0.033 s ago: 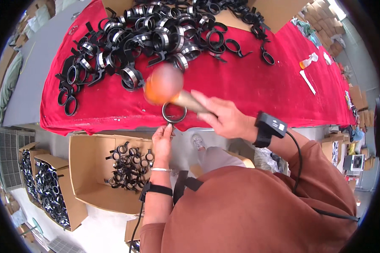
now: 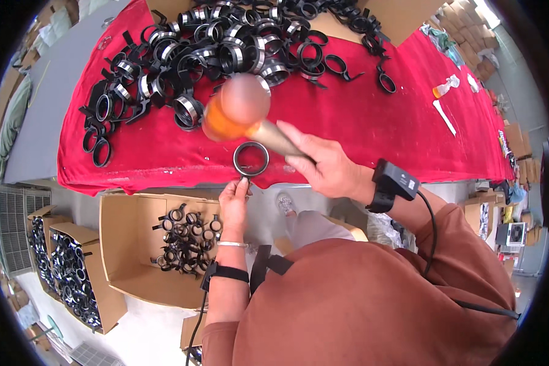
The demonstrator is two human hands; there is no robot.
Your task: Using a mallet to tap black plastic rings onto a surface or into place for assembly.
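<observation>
My left hand point(image 2: 234, 204) pinches the short tab of a black ring clamp point(image 2: 235, 160) between thumb and fingertips. The ring lies on the red cloth point(image 2: 335, 131) near the table's front edge. My right hand point(image 2: 328, 166) is closed around the handle of a mallet point(image 2: 245, 100), whose amber and pale head is blurred by motion. That head hangs above and just beyond the ring, apart from it as far as I can see. Farther back, a heap of black ring clamps point(image 2: 232, 58), many with silvery bands, covers much of the cloth.
Below the table's edge at left, an open cardboard box point(image 2: 125, 244) holds several ring clamps. Fuller cartons point(image 2: 97, 262) stand left of it. A white strip point(image 2: 444, 118) and a small orange-tipped bottle point(image 2: 446, 87) lie on the cloth at right.
The mallet head has risen slightly away from the ring, and my right hand has tilted a little with it. My left hand stays in place on the ring clamp.
</observation>
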